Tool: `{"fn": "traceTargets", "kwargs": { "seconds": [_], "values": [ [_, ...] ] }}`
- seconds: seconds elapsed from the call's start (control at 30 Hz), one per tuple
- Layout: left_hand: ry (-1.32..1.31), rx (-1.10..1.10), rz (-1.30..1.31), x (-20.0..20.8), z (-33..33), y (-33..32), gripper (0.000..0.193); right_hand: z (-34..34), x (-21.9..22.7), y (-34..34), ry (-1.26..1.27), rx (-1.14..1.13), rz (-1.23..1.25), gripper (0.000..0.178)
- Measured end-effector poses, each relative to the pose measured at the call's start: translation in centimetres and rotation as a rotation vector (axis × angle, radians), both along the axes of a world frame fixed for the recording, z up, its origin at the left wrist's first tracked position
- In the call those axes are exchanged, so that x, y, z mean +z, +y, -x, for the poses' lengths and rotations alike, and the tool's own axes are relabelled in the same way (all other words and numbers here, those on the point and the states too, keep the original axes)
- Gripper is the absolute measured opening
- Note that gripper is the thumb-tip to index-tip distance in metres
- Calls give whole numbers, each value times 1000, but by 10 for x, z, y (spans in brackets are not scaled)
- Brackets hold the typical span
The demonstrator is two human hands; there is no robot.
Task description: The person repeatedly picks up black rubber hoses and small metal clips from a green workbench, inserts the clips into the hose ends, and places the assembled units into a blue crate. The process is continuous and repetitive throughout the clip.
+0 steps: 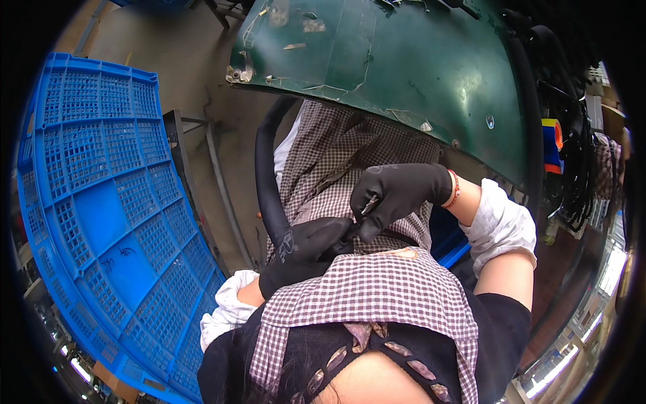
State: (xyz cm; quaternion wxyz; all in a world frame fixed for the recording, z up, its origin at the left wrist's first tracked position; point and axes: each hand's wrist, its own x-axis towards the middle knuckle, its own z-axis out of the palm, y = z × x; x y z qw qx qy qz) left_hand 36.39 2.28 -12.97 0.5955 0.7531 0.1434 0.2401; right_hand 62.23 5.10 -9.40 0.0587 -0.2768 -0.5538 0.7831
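Note:
A thick black tube (267, 161) curves down from beside the green table and passes into my left hand (303, 249). That hand wears a black glove, and its fingers are closed round the tube in front of my lap. Close against its fingertips is my right hand (397, 198), also black-gloved, with thumb and fingers pinched together. A small shiny metal piece (369, 205) shows between them; its kind is too small to tell. Black glove against black tube hides the spot where the two hands meet. Beneath them lies my checked apron (397, 276).
A worn green table (417, 74) stands ahead, with scraps of clear film along its near edge. At left a large blue plastic crate (101, 202) stands by a metal frame (219, 182). Black tubes (582, 161) hang in a bundle at right, near an orange-and-blue roll (553, 145).

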Motion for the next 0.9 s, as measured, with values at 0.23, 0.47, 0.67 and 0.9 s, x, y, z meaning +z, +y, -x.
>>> {"fn": "traceTargets", "kwargs": {
  "seconds": [0.23,0.47,0.67,0.9],
  "values": [
    [-51,11,-11,-5,-4,-3,64,1,-14,-5,106,0,79,28],
    [127,64,51,10,-8,4,59,-4,-22,-10,-253,-18,-246,42],
    [-2,201,3,14,-10,4,68,-29,26,-24,-506,-370,-767,24],
    [90,120,115,15,-9,7,65,-23,55,-19,-493,-52,-872,10]
  ]
}}
